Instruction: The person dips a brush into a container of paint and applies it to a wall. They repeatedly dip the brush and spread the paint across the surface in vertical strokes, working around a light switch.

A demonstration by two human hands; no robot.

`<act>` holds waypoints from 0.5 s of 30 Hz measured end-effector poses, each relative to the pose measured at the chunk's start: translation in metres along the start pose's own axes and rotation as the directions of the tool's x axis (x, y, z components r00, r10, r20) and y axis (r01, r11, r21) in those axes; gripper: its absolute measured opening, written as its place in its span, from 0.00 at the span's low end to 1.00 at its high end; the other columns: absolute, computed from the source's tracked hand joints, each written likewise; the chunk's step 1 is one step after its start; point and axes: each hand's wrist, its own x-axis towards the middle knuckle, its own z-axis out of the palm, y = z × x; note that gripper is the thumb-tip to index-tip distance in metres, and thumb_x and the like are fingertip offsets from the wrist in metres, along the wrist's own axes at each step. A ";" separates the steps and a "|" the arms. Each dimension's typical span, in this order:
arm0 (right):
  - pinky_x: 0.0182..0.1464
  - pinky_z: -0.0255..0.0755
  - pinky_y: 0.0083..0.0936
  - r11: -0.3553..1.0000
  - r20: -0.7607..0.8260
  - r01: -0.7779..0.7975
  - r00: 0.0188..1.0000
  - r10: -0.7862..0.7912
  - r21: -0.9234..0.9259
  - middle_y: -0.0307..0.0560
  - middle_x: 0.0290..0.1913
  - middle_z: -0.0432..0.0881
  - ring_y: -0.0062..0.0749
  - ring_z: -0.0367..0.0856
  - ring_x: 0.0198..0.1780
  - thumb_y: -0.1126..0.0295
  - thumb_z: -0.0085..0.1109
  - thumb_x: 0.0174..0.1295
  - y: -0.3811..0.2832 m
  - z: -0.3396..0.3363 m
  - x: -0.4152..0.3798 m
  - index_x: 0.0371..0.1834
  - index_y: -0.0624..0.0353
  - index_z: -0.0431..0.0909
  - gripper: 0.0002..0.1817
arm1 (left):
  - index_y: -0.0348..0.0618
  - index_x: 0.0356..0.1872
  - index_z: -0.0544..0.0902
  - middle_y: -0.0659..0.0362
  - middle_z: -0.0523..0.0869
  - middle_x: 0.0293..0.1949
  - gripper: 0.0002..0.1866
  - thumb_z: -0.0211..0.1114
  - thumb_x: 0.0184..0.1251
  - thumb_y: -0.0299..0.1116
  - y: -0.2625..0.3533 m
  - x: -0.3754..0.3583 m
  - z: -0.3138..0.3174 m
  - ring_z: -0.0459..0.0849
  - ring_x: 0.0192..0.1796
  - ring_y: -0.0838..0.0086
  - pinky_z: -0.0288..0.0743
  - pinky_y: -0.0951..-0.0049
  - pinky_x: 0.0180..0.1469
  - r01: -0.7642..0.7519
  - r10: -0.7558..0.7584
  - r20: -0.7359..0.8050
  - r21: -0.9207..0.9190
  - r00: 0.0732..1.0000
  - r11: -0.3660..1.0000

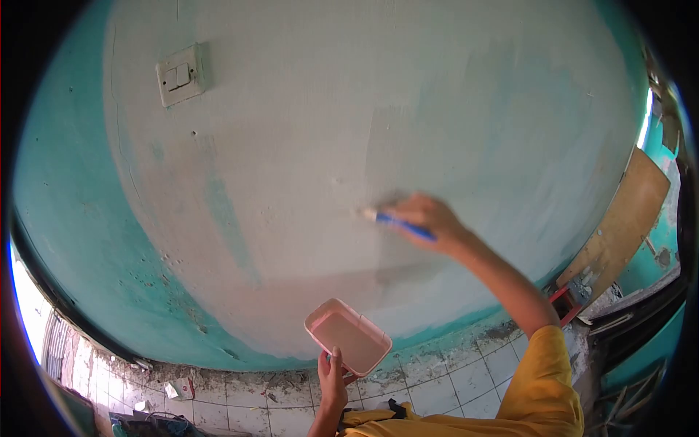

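Observation:
My right hand (426, 221) is closed around a paintbrush (408, 226) with a blue handle. Its pale bristles meet the wall (306, 160) near the middle of the view, a little smeared by motion. Whitish paint covers much of the turquoise wall, with greyer, wetter-looking patches to the right of the brush. Lower down, my left hand (333, 379) grips the near edge of a pink plastic tub (349, 336), thumb on the rim. Pale paint lies inside the tub, which is held out in front of the wall's lower part.
A light switch (180, 76) sits on the wall at upper left. Debris lies along the dirty tiled floor (435, 394). A brown board (628, 211) leans at the right, with a red object (564, 304) below it. Dark items (156, 424) lie at lower left.

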 end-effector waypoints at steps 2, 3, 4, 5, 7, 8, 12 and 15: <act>0.47 0.80 0.34 0.995 -0.155 0.021 0.987 -0.036 -0.099 0.40 0.44 0.91 0.40 0.84 0.43 0.68 0.67 0.66 0.018 -0.040 0.039 0.51 0.45 0.90 0.12 | 0.41 0.76 0.61 0.46 0.72 0.69 0.40 0.59 0.77 0.61 -0.005 -0.001 -0.003 0.88 0.55 0.53 0.90 0.56 0.44 0.048 -0.047 -0.027 0.054 0.999 0.997; 0.47 0.80 0.34 0.986 -0.234 0.036 0.969 -0.074 -0.163 0.39 0.45 0.92 0.40 0.84 0.44 0.66 0.68 0.66 0.021 -0.071 0.063 0.50 0.44 0.91 0.11 | 0.41 0.76 0.61 0.46 0.72 0.69 0.40 0.59 0.77 0.61 -0.008 0.000 -0.005 0.88 0.55 0.53 0.90 0.56 0.44 0.048 -0.046 -0.022 0.057 0.999 0.997; 0.48 0.79 0.33 0.959 -0.305 0.042 0.943 -0.131 -0.281 0.39 0.45 0.92 0.39 0.85 0.45 0.66 0.68 0.66 0.031 -0.093 0.082 0.50 0.44 0.91 0.11 | 0.41 0.76 0.61 0.46 0.72 0.69 0.40 0.59 0.77 0.61 -0.010 0.000 -0.006 0.88 0.55 0.53 0.90 0.55 0.44 0.042 -0.042 -0.005 0.045 0.999 0.998; 0.49 0.79 0.33 0.918 -0.366 0.037 0.910 -0.194 -0.394 0.39 0.46 0.92 0.39 0.85 0.46 0.66 0.68 0.66 0.038 -0.110 0.097 0.49 0.45 0.91 0.10 | 0.41 0.76 0.61 0.46 0.72 0.69 0.41 0.59 0.77 0.61 -0.011 0.001 -0.007 0.88 0.55 0.52 0.90 0.55 0.44 0.036 -0.037 0.010 0.032 0.999 0.999; 0.49 0.79 0.33 0.922 -0.451 -0.026 0.877 -0.164 -0.385 0.40 0.46 0.92 0.39 0.85 0.46 0.66 0.68 0.66 0.034 -0.141 0.119 0.51 0.46 0.90 0.11 | 0.39 0.74 0.61 0.46 0.75 0.64 0.41 0.61 0.76 0.60 -0.005 -0.002 -0.005 0.88 0.54 0.54 0.91 0.55 0.43 0.035 -0.035 0.005 0.019 0.999 0.999; 0.50 0.80 0.33 0.926 -0.529 -0.084 0.838 -0.135 -0.369 0.40 0.46 0.91 0.40 0.86 0.47 0.65 0.68 0.66 0.032 -0.147 0.124 0.53 0.47 0.89 0.13 | 0.37 0.73 0.61 0.45 0.78 0.59 0.42 0.64 0.74 0.60 -0.003 -0.003 -0.004 0.88 0.54 0.56 0.91 0.55 0.43 0.035 -0.035 -0.004 0.001 0.999 0.999; 0.51 0.80 0.33 0.794 -0.361 -0.035 0.902 -0.237 -0.607 0.46 0.49 0.88 0.43 0.84 0.48 0.65 0.66 0.67 0.026 -0.096 0.088 0.60 0.53 0.84 0.18 | 0.37 0.73 0.61 0.45 0.78 0.60 0.42 0.64 0.75 0.59 -0.006 -0.005 -0.008 0.88 0.54 0.56 0.91 0.55 0.43 0.037 -0.037 -0.024 -0.019 0.999 0.999; 0.44 0.78 0.32 0.919 -0.194 0.061 0.970 -0.147 -0.390 0.42 0.39 0.80 0.38 0.78 0.39 0.75 0.64 0.54 -0.011 -0.018 0.032 0.59 0.62 0.82 0.25 | 0.37 0.73 0.61 0.45 0.78 0.61 0.41 0.63 0.75 0.59 -0.006 -0.007 -0.012 0.88 0.54 0.56 0.91 0.55 0.43 0.033 -0.033 -0.033 -0.006 0.999 0.999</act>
